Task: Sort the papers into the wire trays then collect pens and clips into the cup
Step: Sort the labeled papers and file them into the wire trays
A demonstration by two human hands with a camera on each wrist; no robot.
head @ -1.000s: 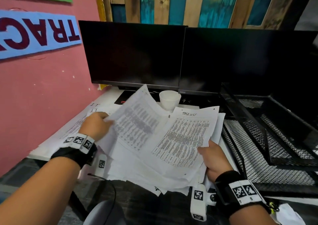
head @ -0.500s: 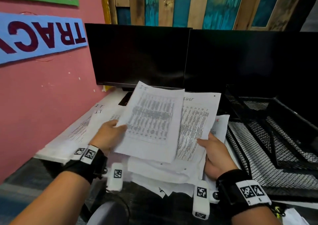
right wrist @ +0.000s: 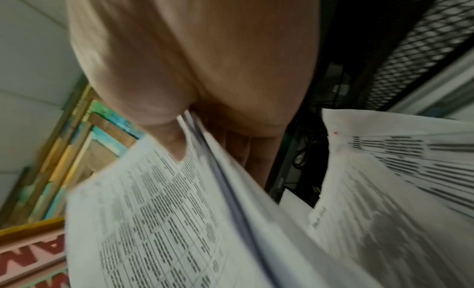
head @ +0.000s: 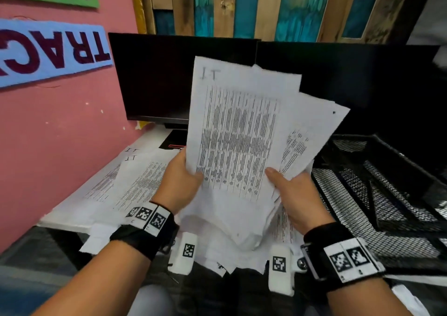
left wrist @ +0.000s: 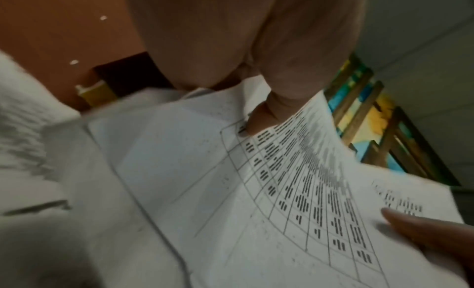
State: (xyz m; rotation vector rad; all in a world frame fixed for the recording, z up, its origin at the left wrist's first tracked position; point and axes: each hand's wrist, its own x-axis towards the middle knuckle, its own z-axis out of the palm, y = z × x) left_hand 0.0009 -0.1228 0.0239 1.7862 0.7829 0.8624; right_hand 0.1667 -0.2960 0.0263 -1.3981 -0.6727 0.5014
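Both my hands hold up a thick bundle of printed papers [head: 237, 141] in front of the monitors, nearly upright. The top sheet is a table marked "IT". My left hand [head: 186, 182] grips its lower left edge, thumb on the front [left wrist: 259, 120]. My right hand [head: 287, 190] pinches the lower right of the papers [right wrist: 164, 211], thumb on top and fingers behind. The bundle sags and fans out below my hands. More printed sheets [head: 135, 180] lie flat on the white desk at the left. Black wire trays [head: 377, 194] stand at the right. The cup is hidden behind the papers.
Two dark monitors [head: 169, 78] stand at the back of the desk. A pink wall [head: 60, 134] with lettered signs closes the left side. The desk's front edge [head: 63, 226] runs just left of my left wrist. Loose paper [head: 408, 301] lies at the lower right.
The bundle has been lifted off the desk and tilted upright. The "IT" sheet has swung from the left over onto the top of the stack, and both hands have drawn closer together.
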